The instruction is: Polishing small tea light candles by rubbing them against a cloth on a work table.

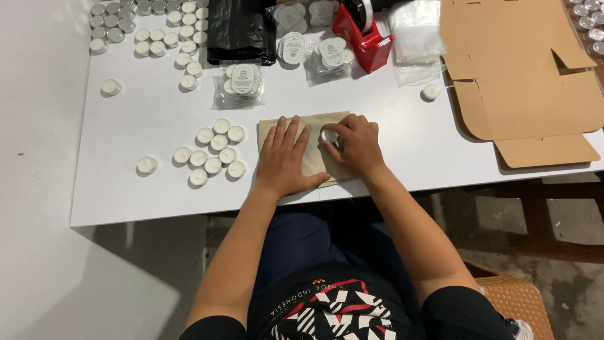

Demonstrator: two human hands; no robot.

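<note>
A flat tan paper pouch (318, 123) lies on the white table (145, 201) in front of me. My left hand (284, 160) presses flat on its left half, fingers spread. My right hand (357, 145) rests on the right half and pinches a small round white sticker or tealight (329, 135) between thumb and fingers; I cannot tell which it is. A cluster of several white tealight candles (214, 151) sits just left of the pouch.
More tealights (170, 31) lie at the far left, with clear bags of round labels (242, 82) behind the pouch. A black bag (241, 28), red tape dispenser (362, 34) and flattened cardboard box (516, 75) line the back and right. One candle (431, 92) stands alone.
</note>
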